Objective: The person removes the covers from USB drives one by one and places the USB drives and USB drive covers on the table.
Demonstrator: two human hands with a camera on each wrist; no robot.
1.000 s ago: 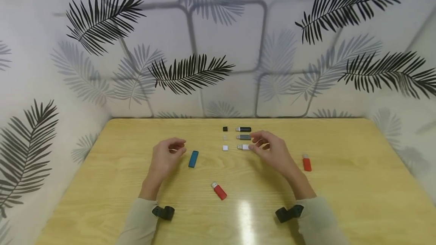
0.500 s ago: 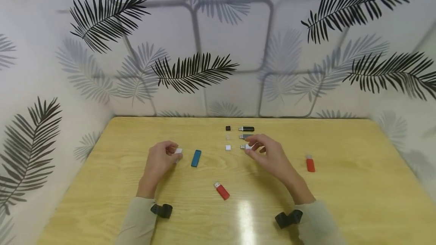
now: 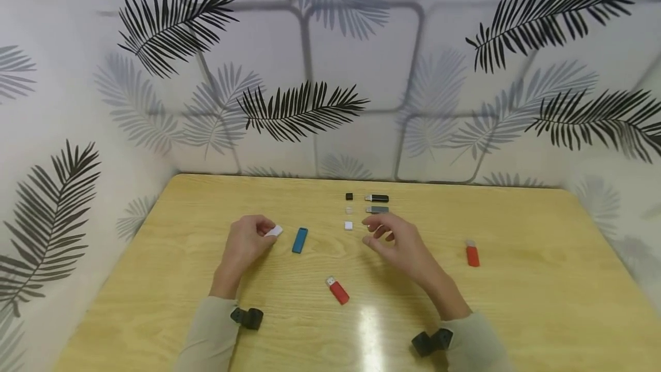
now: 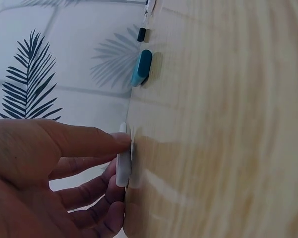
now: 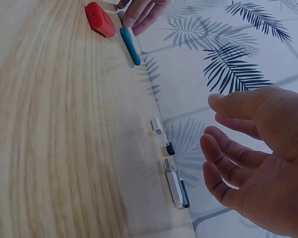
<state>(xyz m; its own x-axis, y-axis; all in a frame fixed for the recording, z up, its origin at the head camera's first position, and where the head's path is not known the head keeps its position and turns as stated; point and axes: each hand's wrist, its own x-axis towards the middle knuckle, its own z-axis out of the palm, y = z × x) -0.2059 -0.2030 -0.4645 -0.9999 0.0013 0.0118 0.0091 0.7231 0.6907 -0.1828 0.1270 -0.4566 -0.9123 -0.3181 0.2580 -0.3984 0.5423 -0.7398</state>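
Note:
My left hand [image 3: 247, 244] pinches a flat white USB stick [image 4: 123, 166] between thumb and fingers, close over the table. Just right of it lies a blue USB stick [image 3: 299, 240]. My right hand [image 3: 401, 244] hovers with fingers parted and nothing between them. In the head view it covers most of an uncapped white USB drive [image 5: 175, 188], which the right wrist view shows lying on the table. Behind that are a grey USB drive [image 3: 377, 209] and a black USB drive [image 3: 378, 198]. Left of the drives sit a white cap [image 3: 348, 225], a clear cap [image 3: 349, 210] and a black cap [image 3: 349, 196].
A red USB stick [image 3: 338, 291] lies nearer the front of the wooden table [image 3: 170, 280], its metal plug bare. Another red stick [image 3: 472, 255] is on the right. A leaf-patterned wall [image 3: 356, 142] stands behind the table's back edge.
The white stick has come into sight in my left hand and turned in its fingers. My right hand has let go of the white drive and shifted left and toward me.

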